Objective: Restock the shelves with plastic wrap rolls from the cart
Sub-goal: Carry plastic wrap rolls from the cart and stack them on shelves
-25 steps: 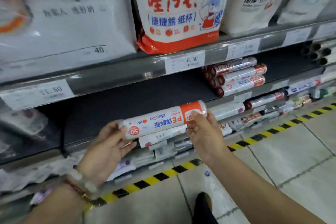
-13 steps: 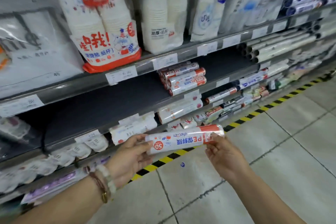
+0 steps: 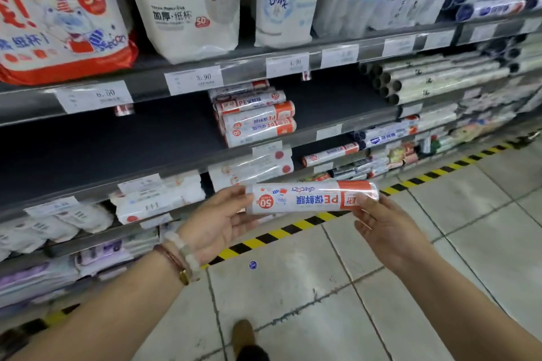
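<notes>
While a small stack (image 3: 258,119) already sits on the dark shelf (image 3: 102,149), I hold one roll (image 3: 312,196) level before it, left hand (image 3: 215,223) and right hand (image 3: 387,226) pinching its ends; much bare shelf remains, cart unseen.

Even, fairly bright overhead light leaves the floor (image 3: 381,287) almost shadowless, glare streaks the plastic-wrapped rolls (image 3: 258,123), the shelf recess (image 3: 102,149) lies dark, and wide-angle bending and blur soften the left and right edges.
</notes>
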